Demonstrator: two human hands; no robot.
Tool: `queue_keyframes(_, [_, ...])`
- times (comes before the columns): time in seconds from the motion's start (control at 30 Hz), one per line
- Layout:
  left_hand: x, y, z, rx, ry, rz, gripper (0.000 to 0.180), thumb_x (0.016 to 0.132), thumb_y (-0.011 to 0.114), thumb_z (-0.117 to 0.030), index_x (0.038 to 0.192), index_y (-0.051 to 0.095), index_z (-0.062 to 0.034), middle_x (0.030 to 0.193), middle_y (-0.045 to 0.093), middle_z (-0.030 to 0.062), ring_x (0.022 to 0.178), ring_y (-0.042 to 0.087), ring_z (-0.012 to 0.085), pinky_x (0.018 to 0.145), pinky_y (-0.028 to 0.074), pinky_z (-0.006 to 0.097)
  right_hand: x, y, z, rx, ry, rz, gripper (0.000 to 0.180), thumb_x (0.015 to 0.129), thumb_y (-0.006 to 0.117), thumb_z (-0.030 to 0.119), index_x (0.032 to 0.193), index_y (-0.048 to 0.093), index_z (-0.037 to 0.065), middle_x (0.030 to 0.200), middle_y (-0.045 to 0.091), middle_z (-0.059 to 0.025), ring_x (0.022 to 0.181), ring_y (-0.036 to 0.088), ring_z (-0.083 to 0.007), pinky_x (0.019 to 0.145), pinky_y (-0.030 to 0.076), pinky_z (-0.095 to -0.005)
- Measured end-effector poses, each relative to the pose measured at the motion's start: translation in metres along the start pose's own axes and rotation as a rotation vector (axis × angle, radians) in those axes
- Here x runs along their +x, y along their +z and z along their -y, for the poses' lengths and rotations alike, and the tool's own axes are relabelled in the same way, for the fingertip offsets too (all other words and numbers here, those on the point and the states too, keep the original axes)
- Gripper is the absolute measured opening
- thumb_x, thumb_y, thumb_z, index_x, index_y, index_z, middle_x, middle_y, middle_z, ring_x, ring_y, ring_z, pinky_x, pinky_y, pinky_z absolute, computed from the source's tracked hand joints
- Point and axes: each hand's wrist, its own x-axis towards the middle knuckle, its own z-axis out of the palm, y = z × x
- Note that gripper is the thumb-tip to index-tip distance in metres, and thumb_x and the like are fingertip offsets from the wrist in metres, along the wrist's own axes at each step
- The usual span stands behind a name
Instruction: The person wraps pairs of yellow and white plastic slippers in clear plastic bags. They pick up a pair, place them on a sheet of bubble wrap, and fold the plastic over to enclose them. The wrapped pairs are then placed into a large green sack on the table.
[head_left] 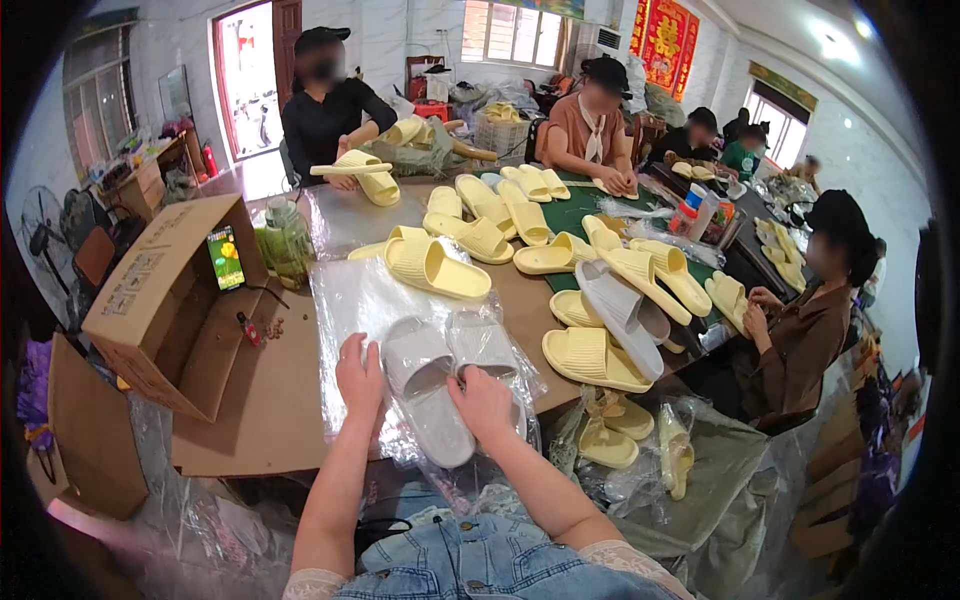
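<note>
Two grey slide slippers (432, 385) lie side by side inside a clear plastic bag (365, 300) on the table's near edge. My left hand (360, 378) presses on the bag at the left slipper's side, fingers spread flat. My right hand (484, 402) rests on the heel end of the right grey slipper, through the bag. Neither hand lifts anything; both lie flat on the package.
Many pale yellow slippers (440, 266) cover the table, with two more grey ones (618, 300) to the right. An open cardboard box (165, 300) holding a lit phone (226, 258) stands left. Several seated people work around the table. Bagged yellow slippers (625, 430) hang at its right edge.
</note>
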Motion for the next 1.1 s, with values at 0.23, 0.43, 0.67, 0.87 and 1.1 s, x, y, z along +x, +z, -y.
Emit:
queue_keyframes(0.23, [0.004, -0.008, -0.009, 0.051, 0.020, -0.036, 0.040, 0.095, 0.057, -0.029, 0.123, 0.059, -0.0001, 0.119, 0.064, 0.0227, 0.110, 0.060, 0.0390, 0.096, 0.044, 0.045, 0.006, 0.012, 0.011, -0.090, -0.118, -0.284, 0.037, 0.088, 0.065, 0.042, 0.087, 0.056, 0.005, 0.086, 0.062, -0.0139, 0.076, 0.067, -0.0330, 0.063, 0.054, -0.0461])
queue_keyframes(0.43, [0.003, -0.011, -0.013, 0.028, 0.022, -0.013, 0.040, 0.095, 0.056, -0.030, 0.121, 0.060, -0.0002, 0.115, 0.066, 0.0233, 0.108, 0.061, 0.0394, 0.096, 0.044, 0.045, 0.013, 0.014, 0.007, -0.023, -0.136, -0.272, 0.031, 0.087, 0.065, 0.034, 0.080, 0.055, 0.006, 0.079, 0.063, -0.0136, 0.069, 0.066, -0.0337, 0.059, 0.052, -0.0471])
queue_keyframes(0.67, [0.001, -0.008, -0.007, 0.041, 0.029, -0.039, 0.041, 0.098, 0.053, -0.032, 0.125, 0.056, -0.0013, 0.114, 0.067, 0.0213, 0.108, 0.061, 0.0380, 0.095, 0.044, 0.047, 0.011, 0.005, 0.002, 0.032, -0.172, -0.257, 0.026, 0.086, 0.065, 0.029, 0.076, 0.057, 0.006, 0.076, 0.064, -0.0132, 0.069, 0.065, -0.0342, 0.061, 0.051, -0.0466])
queue_keyframes(0.87, [0.002, -0.011, -0.014, -0.066, -0.059, -0.052, 0.040, 0.099, 0.050, -0.031, 0.127, 0.054, -0.0021, 0.112, 0.068, 0.0203, 0.107, 0.061, 0.0384, 0.096, 0.043, 0.046, -0.017, -0.026, -0.019, 0.199, -0.107, -0.128, 0.029, 0.083, 0.068, 0.029, 0.074, 0.057, 0.003, 0.071, 0.061, -0.0148, 0.065, 0.061, -0.0346, 0.059, 0.047, -0.0442])
queue_keyframes(1.1, [0.000, -0.011, -0.035, -0.039, -0.169, 0.068, 0.047, 0.101, 0.045, -0.033, 0.132, 0.053, 0.0010, 0.125, 0.062, 0.0232, 0.118, 0.056, 0.0387, 0.102, 0.040, 0.045, -0.078, -0.100, -0.089, 0.394, 0.092, 0.047, 0.026, 0.078, 0.072, 0.019, 0.071, 0.055, 0.000, 0.059, 0.050, -0.0075, 0.055, 0.047, -0.0171, 0.053, 0.040, -0.0333])
